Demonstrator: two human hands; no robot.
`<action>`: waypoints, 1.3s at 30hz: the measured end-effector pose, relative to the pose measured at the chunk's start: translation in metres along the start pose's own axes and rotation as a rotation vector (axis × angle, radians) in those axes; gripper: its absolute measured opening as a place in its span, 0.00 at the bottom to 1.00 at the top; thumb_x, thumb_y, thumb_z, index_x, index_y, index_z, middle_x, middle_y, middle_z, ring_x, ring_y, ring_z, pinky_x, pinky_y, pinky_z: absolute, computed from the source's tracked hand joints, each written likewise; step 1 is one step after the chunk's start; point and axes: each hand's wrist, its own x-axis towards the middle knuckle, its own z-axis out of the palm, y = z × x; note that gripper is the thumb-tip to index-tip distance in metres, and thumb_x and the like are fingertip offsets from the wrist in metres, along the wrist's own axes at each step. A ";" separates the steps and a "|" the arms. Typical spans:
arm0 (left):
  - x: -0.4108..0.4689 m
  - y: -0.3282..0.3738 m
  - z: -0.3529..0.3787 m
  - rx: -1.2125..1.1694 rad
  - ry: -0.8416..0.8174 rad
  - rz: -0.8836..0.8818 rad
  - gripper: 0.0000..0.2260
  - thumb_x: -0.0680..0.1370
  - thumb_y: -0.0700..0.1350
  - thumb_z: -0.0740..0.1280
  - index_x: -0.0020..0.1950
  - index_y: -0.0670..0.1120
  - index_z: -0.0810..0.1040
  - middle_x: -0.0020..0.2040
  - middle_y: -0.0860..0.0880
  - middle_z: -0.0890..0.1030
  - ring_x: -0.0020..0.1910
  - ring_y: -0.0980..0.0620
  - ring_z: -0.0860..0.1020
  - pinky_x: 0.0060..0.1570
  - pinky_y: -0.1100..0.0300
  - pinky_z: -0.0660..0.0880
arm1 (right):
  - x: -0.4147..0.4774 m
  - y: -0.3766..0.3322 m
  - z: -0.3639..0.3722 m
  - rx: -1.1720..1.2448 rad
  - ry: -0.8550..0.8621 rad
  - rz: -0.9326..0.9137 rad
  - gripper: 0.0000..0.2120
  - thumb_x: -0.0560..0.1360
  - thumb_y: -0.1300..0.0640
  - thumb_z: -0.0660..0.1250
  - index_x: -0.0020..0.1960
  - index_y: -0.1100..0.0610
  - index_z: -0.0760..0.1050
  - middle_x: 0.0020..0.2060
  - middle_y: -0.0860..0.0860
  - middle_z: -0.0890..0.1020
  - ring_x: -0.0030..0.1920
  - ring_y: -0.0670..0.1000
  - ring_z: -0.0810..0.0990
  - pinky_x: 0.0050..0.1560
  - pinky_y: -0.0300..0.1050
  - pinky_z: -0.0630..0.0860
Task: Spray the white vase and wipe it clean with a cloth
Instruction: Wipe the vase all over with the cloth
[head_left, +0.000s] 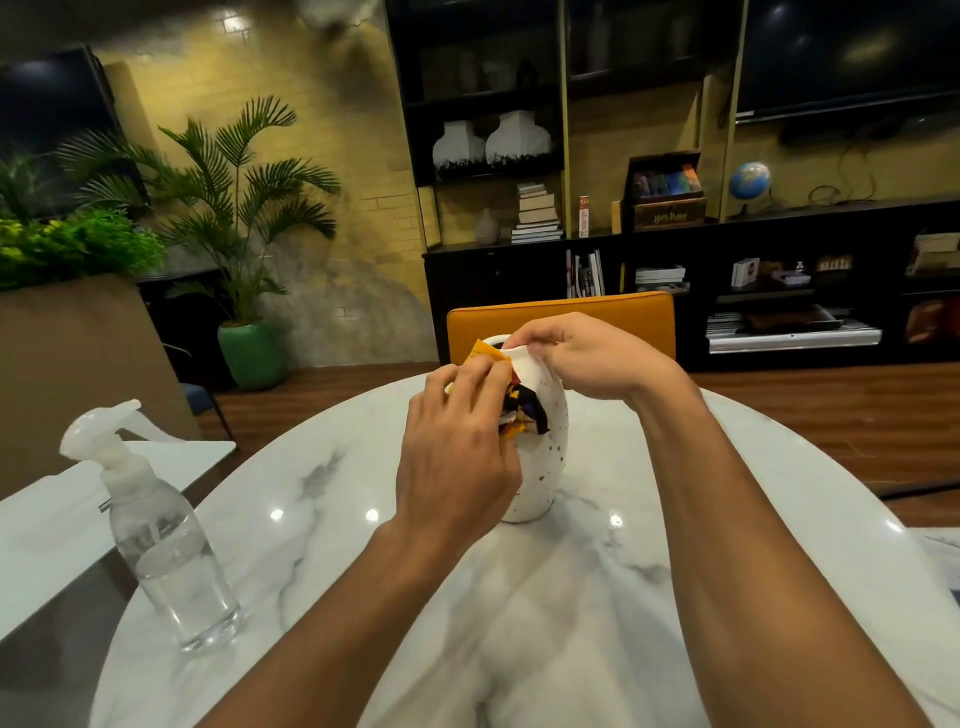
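White vase well inside table edge, rim in right hand's pinch grip, cloth in left hand's.

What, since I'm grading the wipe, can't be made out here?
Head view:
Left flank of the white vase: hidden behind the left hand and multicoloured cloth.
Vase mouth: mostly covered by the right hand.
Spray droplets on the vase: too fine to tell from its speckles.
Seat of the orange chair: behind the marble table.

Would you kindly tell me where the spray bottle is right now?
In the head view, the spray bottle stands upright near the left edge of the marble table, well to the left of the white vase.
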 end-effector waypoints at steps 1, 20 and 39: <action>0.001 0.000 0.000 0.032 -0.003 0.030 0.24 0.75 0.45 0.61 0.72 0.46 0.75 0.71 0.48 0.76 0.66 0.42 0.72 0.61 0.49 0.74 | 0.000 0.000 0.000 0.012 0.000 0.001 0.15 0.84 0.59 0.58 0.58 0.50 0.82 0.52 0.46 0.81 0.53 0.47 0.78 0.52 0.44 0.78; -0.052 -0.038 0.023 -0.096 0.074 0.147 0.30 0.72 0.33 0.75 0.73 0.45 0.77 0.73 0.49 0.76 0.67 0.43 0.73 0.64 0.51 0.76 | 0.001 0.002 0.001 0.055 -0.015 0.033 0.14 0.84 0.59 0.59 0.59 0.48 0.82 0.57 0.46 0.79 0.56 0.48 0.76 0.56 0.49 0.76; -0.026 -0.038 0.009 -0.526 0.126 -0.218 0.23 0.75 0.32 0.75 0.69 0.46 0.80 0.64 0.49 0.81 0.62 0.54 0.79 0.63 0.66 0.76 | 0.003 0.000 0.003 0.012 0.000 0.055 0.13 0.84 0.58 0.59 0.60 0.47 0.81 0.49 0.40 0.77 0.49 0.44 0.75 0.44 0.37 0.74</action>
